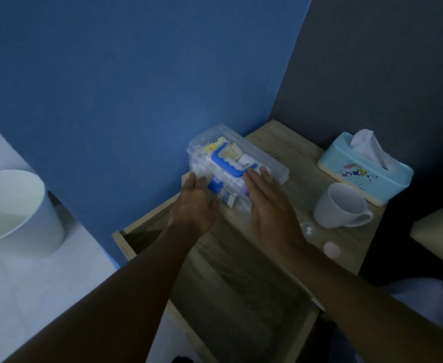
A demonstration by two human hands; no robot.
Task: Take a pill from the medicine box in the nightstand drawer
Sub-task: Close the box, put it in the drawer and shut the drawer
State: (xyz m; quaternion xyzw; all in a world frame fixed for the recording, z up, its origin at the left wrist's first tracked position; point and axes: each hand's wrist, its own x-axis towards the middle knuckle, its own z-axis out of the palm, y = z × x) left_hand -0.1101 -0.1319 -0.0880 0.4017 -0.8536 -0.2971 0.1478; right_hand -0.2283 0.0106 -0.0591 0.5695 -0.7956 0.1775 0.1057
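The medicine box (221, 149) is clear plastic with a blue handle and blue latch. It is packed with small packets and lies on the nightstand top (297, 155), against the blue wall. My left hand (195, 205) is cupped against the box's near left end by the latch. My right hand (268, 203) lies flat with fingers stretched on the box's near right side. The box is pressed between both hands. The nightstand drawer (241, 286) stands pulled out below my forearms, and its inside looks dark. A small clear cup (308, 228) with white pills sits to the right of my right wrist.
A white mug (339, 205) stands right of my right hand, with a light-blue tissue box (364, 176) behind it. A pink round lid (331, 249) lies near the nightstand's front edge. A white bin (13, 210) stands on the floor at left. A cushion edge (440, 226) shows at right.
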